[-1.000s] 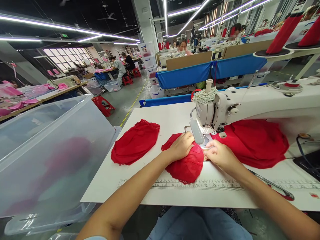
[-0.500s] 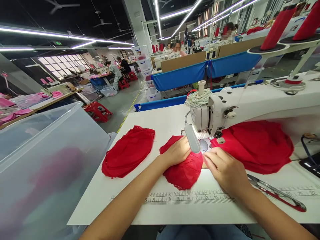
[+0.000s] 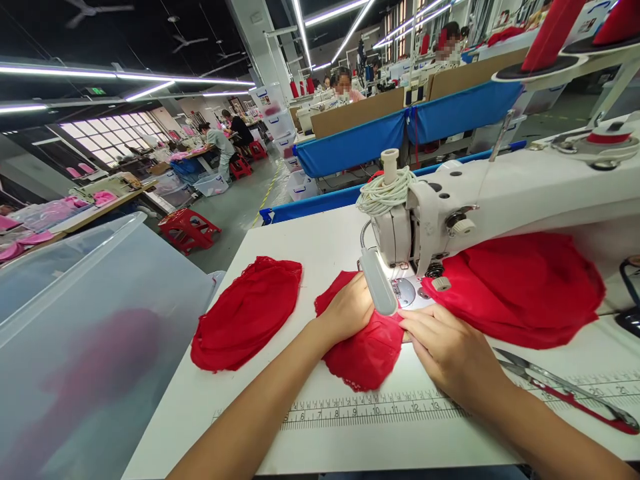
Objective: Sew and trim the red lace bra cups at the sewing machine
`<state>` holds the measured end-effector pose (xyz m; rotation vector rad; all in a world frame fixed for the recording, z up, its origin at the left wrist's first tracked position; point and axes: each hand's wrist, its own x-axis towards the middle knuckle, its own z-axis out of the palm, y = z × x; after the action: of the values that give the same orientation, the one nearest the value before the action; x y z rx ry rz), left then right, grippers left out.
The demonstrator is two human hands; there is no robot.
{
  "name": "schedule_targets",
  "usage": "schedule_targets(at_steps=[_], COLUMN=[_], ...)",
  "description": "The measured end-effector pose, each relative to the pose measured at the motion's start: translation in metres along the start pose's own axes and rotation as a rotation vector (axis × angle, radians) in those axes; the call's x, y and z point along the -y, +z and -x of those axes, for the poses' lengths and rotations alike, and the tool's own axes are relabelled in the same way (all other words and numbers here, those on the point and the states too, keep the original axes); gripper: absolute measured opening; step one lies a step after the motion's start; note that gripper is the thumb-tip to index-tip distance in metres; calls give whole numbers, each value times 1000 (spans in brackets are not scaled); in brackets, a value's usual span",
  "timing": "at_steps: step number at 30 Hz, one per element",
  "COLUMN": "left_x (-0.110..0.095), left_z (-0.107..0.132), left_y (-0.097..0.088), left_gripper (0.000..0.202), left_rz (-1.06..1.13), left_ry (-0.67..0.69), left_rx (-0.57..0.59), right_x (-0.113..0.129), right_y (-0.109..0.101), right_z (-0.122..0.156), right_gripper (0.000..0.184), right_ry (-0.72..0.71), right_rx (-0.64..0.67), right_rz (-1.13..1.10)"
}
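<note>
A red fabric piece (image 3: 367, 357) with a lacy edge lies on the table in front of the sewing machine (image 3: 400, 240). My left hand (image 3: 350, 308) rests palm down on it, fingers stretched toward the needle area, fingertips partly hidden by a pale oblong attachment (image 3: 379, 281). At the piece's right edge, my right hand (image 3: 447, 340) pinches the fabric between thumb and fingers, just in front of the round metal plate (image 3: 403, 292). The needle itself is hard to make out.
Another red piece (image 3: 247, 313) lies to the left, and a larger red pile (image 3: 520, 293) sits under the machine arm. Thread snips (image 3: 570, 390) lie at right near the printed ruler (image 3: 350, 413). A translucent bin (image 3: 100, 333) stands left of the table. Co-workers sit further back.
The view has shifted slightly, so the table and machine sit a little differently in frame. My right fingers have drawn closer to the fabric's edge; my left hand stays on the piece.
</note>
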<state>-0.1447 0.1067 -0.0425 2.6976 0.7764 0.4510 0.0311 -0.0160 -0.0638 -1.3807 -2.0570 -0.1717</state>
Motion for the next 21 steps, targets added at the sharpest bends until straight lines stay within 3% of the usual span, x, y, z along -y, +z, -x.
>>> schedule_targets(at_steps=[3, 8, 13, 16, 21], left_x=[-1, -4, -5, -6, -8], left_z=[0, 6, 7, 7, 7], left_y=[1, 1, -2, -3, -4], left_gripper=[24, 28, 31, 31, 30], left_rz=[7, 25, -20, -44, -57], left_ry=[14, 15, -14, -5, -40], left_rx=[-2, 32, 96, 93, 90], right_x=[-1, 4, 9, 10, 12], right_y=[0, -2, -8, -9, -4], right_z=[-3, -9, -7, -5, -6], right_gripper=[27, 33, 20, 21, 30], right_ry=[-10, 19, 101, 56, -29], right_rx=[-28, 31, -108, -152, -93], right_rz=[18, 149, 386, 333, 143])
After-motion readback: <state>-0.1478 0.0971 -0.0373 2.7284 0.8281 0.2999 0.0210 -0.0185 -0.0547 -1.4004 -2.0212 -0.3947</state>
